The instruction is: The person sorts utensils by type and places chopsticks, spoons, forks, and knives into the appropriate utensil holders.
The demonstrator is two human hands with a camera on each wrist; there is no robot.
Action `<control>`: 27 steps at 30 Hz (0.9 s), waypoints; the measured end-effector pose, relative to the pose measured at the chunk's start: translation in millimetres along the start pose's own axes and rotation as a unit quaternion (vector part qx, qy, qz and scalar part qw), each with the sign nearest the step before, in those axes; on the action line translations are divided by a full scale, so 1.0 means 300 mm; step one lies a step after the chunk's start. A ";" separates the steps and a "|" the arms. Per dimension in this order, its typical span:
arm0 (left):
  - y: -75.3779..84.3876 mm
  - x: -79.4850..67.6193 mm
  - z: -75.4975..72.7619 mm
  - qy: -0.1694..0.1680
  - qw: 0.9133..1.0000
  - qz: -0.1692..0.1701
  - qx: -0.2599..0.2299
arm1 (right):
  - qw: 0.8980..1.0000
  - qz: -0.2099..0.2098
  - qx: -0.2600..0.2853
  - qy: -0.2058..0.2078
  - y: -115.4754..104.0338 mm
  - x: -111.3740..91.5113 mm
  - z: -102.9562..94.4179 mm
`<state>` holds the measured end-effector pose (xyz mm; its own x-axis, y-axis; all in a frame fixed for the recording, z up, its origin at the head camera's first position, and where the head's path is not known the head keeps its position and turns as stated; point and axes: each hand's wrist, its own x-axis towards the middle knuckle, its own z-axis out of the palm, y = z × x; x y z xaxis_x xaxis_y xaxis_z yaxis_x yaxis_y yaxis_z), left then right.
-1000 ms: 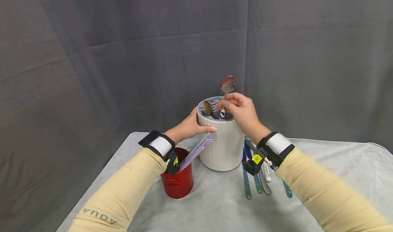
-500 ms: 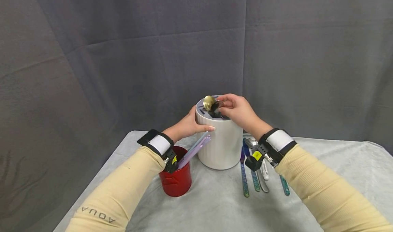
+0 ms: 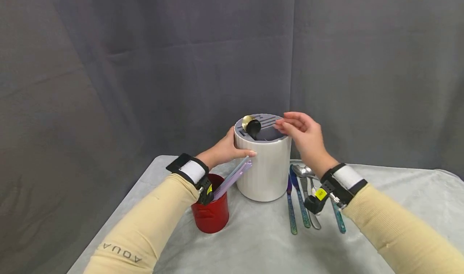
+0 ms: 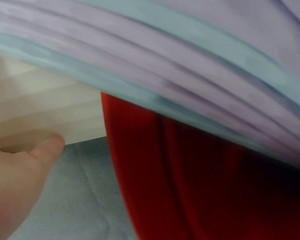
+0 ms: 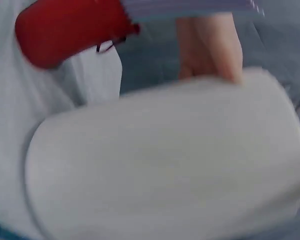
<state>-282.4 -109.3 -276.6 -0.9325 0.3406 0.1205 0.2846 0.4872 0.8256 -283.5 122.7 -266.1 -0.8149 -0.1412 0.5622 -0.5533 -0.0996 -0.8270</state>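
In the head view a white ribbed cutlery holder (image 3: 262, 173) stands upright on the table, its slotted grey lid (image 3: 270, 123) facing up. A gold spoon (image 3: 247, 121) and a dark-looking spoon (image 3: 253, 127) poke out of the lid side by side, bowls up. My left hand (image 3: 225, 148) grips the holder's left side, thumb across the front; its other fingers are mostly hidden behind the wall. My right hand (image 3: 306, 136) hovers at the lid's right rim with loosely bent fingers and nothing in them. The left wrist view shows my left thumb (image 4: 49, 147) against the ribbed wall.
A red cup (image 3: 210, 217) with lilac and blue straws (image 3: 232, 180) stands at front left, under my left wrist. Right of the holder lie several knives (image 3: 292, 213) and spoons (image 3: 300, 170), partly covered by my right wrist. A grey curtain (image 3: 181, 64) hangs behind.
The spoon with the black-and-white handle has gone down into the holder, only its bowl showing now. My right hand has let go of it and moved right. My left hand stays put.
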 end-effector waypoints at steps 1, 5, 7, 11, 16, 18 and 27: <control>0.001 -0.003 0.001 -0.001 1.000 0.001 0.001 | 0.999 -0.006 0.010 0.035 0.017 -0.017 -0.031; -0.003 -0.011 -0.008 0.001 1.000 0.005 0.003 | 0.985 0.052 -0.102 0.130 0.136 -0.087 -0.191; -0.004 -0.014 -0.014 0.005 1.000 0.003 0.006 | 0.962 0.123 -0.220 0.102 0.194 -0.126 -0.278; -0.009 -0.017 -0.020 0.012 1.000 -0.011 0.006 | 0.891 0.224 -0.394 -0.033 0.289 -0.178 -0.409; -0.007 -0.015 -0.016 0.020 0.999 -0.028 -0.007 | 0.828 0.218 -0.488 -0.171 0.341 -0.207 -0.448; -0.002 -0.014 -0.014 0.026 0.999 -0.042 -0.002 | 0.813 0.198 -0.512 -0.194 0.359 -0.213 -0.434; -0.001 -0.010 -0.012 0.040 0.998 -0.037 0.013 | 0.742 0.138 -0.621 -0.211 0.376 -0.212 -0.350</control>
<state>-280.6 -113.5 -275.3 -0.9655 0.2387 0.1038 0.2192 0.5303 0.8190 -312.4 223.8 -395.5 -0.9451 -0.3097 0.1044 -0.3216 0.9381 -0.1288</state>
